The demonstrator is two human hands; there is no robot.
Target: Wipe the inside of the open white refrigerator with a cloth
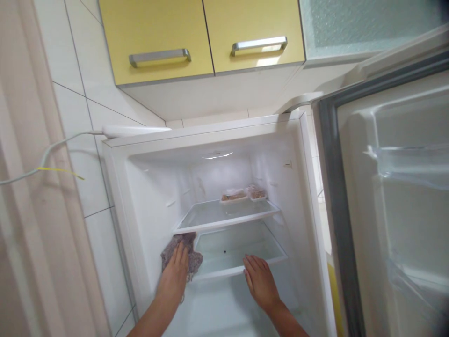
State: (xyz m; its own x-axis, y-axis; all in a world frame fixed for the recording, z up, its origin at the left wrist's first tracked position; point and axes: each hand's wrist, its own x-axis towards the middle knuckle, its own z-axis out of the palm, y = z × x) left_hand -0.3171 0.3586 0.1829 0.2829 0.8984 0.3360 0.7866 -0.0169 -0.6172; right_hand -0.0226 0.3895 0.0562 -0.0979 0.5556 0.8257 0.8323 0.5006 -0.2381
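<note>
Inside the open fridge (210, 138), my left hand (177, 262) presses a greyish-purple cloth (194, 264) at the left end of the lower glass shelf (217, 243), close to the side wall. The fingers lie over the cloth and hide part of it. My right hand (260, 281) is at the front edge of that same shelf, toward its right side. Its fingers lie over the rim, and the thumb is lower down. A small dark speck (225, 252) shows on the shelf between the two hands.
Above is an upper glass shelf (213, 215) with two wrapped food trays (234, 195) at the back right. The fridge door (351, 196) stands swung out to the right. Yellow cabinets (161, 28) hang overhead. A pale cable (52, 150) runs at left.
</note>
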